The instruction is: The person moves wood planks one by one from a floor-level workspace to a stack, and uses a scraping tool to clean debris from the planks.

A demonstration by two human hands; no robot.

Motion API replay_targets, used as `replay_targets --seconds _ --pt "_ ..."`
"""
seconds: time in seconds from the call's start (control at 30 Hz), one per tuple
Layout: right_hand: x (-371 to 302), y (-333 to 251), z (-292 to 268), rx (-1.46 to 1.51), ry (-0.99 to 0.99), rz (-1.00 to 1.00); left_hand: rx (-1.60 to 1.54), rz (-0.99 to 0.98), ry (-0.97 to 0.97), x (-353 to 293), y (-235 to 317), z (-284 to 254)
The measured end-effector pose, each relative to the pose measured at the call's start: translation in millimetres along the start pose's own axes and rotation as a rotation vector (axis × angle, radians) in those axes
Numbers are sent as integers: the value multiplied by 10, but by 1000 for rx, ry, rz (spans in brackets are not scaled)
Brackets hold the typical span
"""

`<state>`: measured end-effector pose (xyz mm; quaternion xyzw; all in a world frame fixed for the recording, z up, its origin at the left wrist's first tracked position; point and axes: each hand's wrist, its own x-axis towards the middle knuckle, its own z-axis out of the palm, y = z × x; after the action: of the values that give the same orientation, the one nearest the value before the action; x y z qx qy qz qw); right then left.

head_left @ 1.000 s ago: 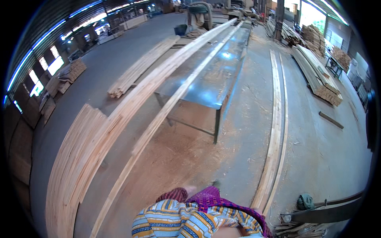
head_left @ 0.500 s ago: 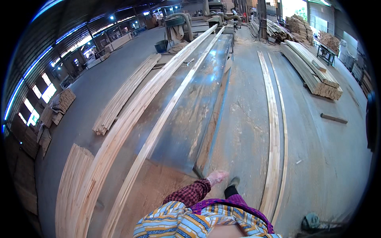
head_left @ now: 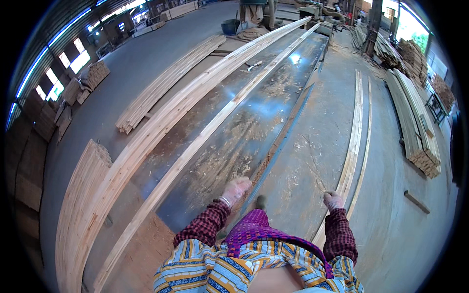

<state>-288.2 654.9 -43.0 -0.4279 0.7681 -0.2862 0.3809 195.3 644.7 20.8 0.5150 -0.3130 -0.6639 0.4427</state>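
Note:
My left hand [head_left: 236, 190], in a pale glove, hovers over the near end of a long metal-topped bench [head_left: 215, 161], close to its blue-edged side. Its fingers are loosely curled and no object shows in them. My right hand [head_left: 333, 200], gloved too, is closed in a fist beside a long pale board [head_left: 350, 161] that runs along the right. Nothing sticks out of that fist. On the bench lie a wide run of long planks [head_left: 161, 129] and a single narrow strip [head_left: 210, 129], both left of my hands and reaching toward the far machine.
A machine [head_left: 312, 14] stands at the bench's far end. Stacked planks [head_left: 415, 127] lie on the right, with a short wood block [head_left: 416, 201] nearer. Another plank bundle [head_left: 168, 83] lies left of the bench. A dark tub [head_left: 230, 27] is at the back.
My view has swung and moved forward along the bench. My left hand has shifted left over the bench's near end, and my right hand has come into view.

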Motion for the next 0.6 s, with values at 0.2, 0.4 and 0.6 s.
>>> replay_targets --seconds 0.2,0.4,0.6 --pt "787 -244 394 -601 -378 -75 330 230 208 1910 893 -136" --pt "754 135 53 -759 -516 535 914 81 414 3650 2176 -149" --pt "1184 -1354 -69 -463 -391 612 1589 -133 550 4556 2838 -122"
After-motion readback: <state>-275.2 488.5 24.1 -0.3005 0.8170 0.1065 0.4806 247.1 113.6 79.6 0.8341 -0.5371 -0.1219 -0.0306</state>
